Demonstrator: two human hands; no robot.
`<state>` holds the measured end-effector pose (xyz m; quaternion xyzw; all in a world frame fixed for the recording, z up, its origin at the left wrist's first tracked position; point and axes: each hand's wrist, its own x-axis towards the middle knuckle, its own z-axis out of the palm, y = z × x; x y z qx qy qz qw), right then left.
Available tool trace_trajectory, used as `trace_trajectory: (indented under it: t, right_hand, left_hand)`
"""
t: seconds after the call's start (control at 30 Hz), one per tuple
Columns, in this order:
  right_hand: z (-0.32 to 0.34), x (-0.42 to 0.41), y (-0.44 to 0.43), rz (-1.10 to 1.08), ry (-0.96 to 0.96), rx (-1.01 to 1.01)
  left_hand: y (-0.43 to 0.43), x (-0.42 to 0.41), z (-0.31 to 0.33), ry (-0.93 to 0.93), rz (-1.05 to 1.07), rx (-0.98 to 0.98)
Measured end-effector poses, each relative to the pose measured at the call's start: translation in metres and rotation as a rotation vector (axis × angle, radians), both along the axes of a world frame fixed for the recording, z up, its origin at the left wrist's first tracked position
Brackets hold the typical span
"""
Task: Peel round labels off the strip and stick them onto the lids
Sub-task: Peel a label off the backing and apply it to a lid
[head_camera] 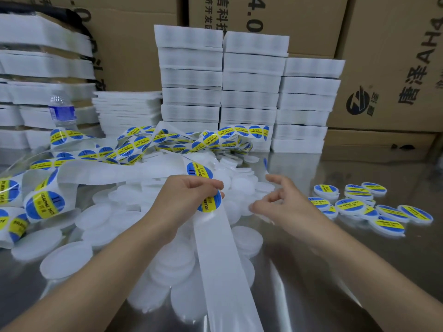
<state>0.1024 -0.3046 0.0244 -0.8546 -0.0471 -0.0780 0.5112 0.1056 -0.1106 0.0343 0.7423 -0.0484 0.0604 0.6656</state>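
Note:
My left hand [189, 195] pinches the white backing strip [223, 255] where a round blue-and-yellow label [211, 202] sits under the fingers; a second label [199, 169] lies on the strip just above. The bare part of the strip runs down toward me. My right hand [278, 202] hovers to the right with fingers spread, holding nothing I can make out. A heap of plain white round lids [96, 216] covers the table under and around both hands. Several labelled lids [348, 207] lie at the right.
More label strip [134, 142] lies tangled behind and to the left. White stacked packs [249, 97] stand at the back, cardboard boxes [393, 56] behind them. A water bottle [62, 111] stands at left. The table [335, 271] is shiny metal.

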Motion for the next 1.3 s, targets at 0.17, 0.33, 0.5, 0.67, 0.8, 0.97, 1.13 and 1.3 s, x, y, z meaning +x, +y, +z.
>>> trace_trajectory:
  t: [0.17,0.33,0.5,0.67,0.8,0.97,1.13,1.3]
  right_hand:
    - [0.010,-0.010,0.006,0.174,0.050,0.279]
    - [0.008,-0.010,0.009,0.225,0.081,0.364]
    - [0.008,-0.006,0.006,0.199,0.053,0.432]
    - [0.010,-0.003,0.005,0.106,-0.043,0.528]
    - [0.014,-0.004,0.002,0.057,-0.134,0.574]
    - [0.018,-0.006,0.002,0.055,-0.070,0.550]
    - [0.015,-0.003,0.002,-0.016,0.030,0.445]
    - [0.014,-0.003,0.002,-0.009,0.052,0.422]
  left_hand:
    - [-0.002,-0.002,-0.003,-0.029,-0.066,0.086]
    - [-0.003,-0.004,-0.004,-0.049,-0.195,0.137]
    - [-0.002,-0.003,-0.004,-0.044,-0.180,0.144]
    - [-0.004,-0.004,-0.003,0.041,-0.218,0.050]
    - [-0.004,-0.003,-0.001,0.079,-0.183,-0.031]
    - [-0.004,-0.002,-0.002,0.052,-0.172,0.025]
    - [-0.004,0.000,-0.003,0.039,-0.178,0.069]
    - [-0.004,0.001,-0.003,0.029,-0.194,0.106]
